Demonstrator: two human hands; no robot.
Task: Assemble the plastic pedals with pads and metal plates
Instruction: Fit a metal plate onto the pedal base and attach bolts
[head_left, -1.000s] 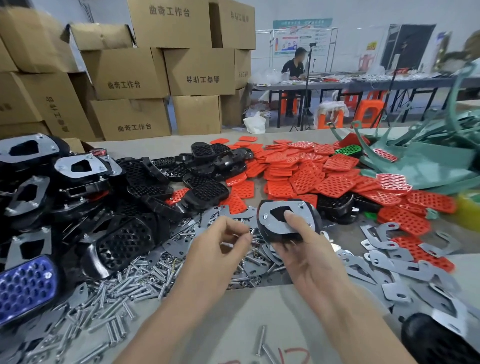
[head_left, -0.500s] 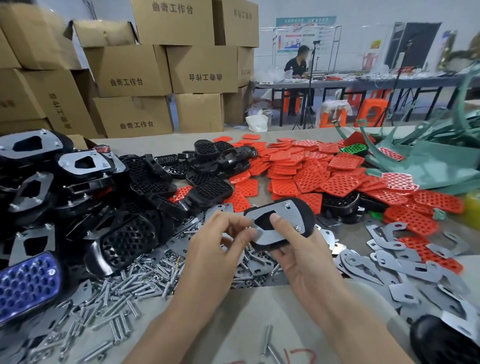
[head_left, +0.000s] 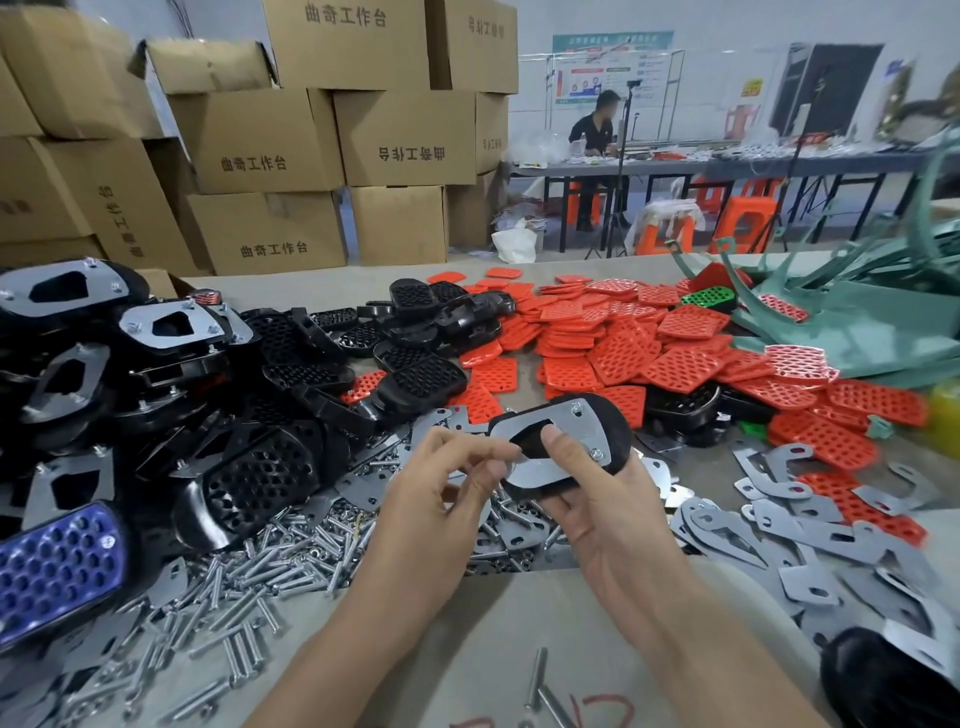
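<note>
left hand (head_left: 441, 499) reached pedal (head_left: 615, 423), fingertip grip unclear

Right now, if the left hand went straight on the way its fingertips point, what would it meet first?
The metal plate on the black pedal that the right hand holds. The left hand looks almost at its edge, though depth is unclear.

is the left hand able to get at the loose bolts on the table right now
Probably yes: the bolts lie uncovered just beneath and left of the left hand. Its fingers are pinched at the metal plate of the pedal the right hand holds, so they must leave it first.
</note>
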